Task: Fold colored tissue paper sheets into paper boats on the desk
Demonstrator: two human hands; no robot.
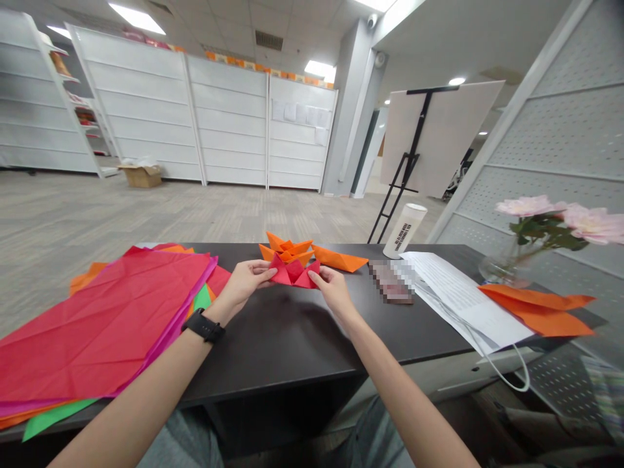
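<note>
Between my two hands is a red folded paper boat [294,272], held just above the dark desk. My left hand [247,281] pinches its left end, with the thumb in front and the fingers behind. At the right end, my right hand [332,286] grips the paper between thumb and fingers. Directly behind it sit orange folded paper boats [287,246], partly covered by the red one. Another orange paper boat [341,259] lies just to their right. A large stack of coloured paper sheets [112,318], red on top, spreads out left of my left hand.
The dark desk [273,351] carries a white cylinder [405,231], a pixelated item [391,281], printed sheets [461,299] with a white cable [524,370] over them, orange folded paper [536,311] and a flower vase [504,266] at right. An easel [402,175] stands behind.
</note>
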